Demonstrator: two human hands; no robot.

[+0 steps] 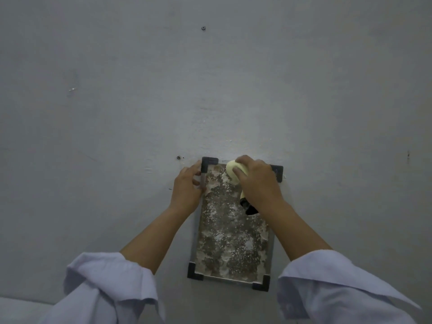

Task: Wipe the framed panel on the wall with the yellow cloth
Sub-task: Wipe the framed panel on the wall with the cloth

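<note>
Head view. A rectangular framed panel (231,232), grey-edged with black corner brackets and a mottled brown-and-white blotched face, hangs on the pale grey wall (210,78).

The right hand (257,183) presses a wadded pale yellow cloth (232,170) against the panel's upper edge, near the top right corner. Its fingers are curled closed over the cloth, which shows only at the hand's left side. A small dark object (248,206) pokes out below the palm; what it is cannot be told.

The left hand (187,185) steadies the frame at its upper left side. Its fingers (198,169) are bent around the frame edge just under the black corner bracket, gripping it.

White rolled sleeves (109,284) cover both forearms at the bottom of view.

Progress, as a judgement: early. The cloth sits at the top strip only, while white speckled residue covers the middle and lower face. Most of the panel appears left to wipe.
</note>
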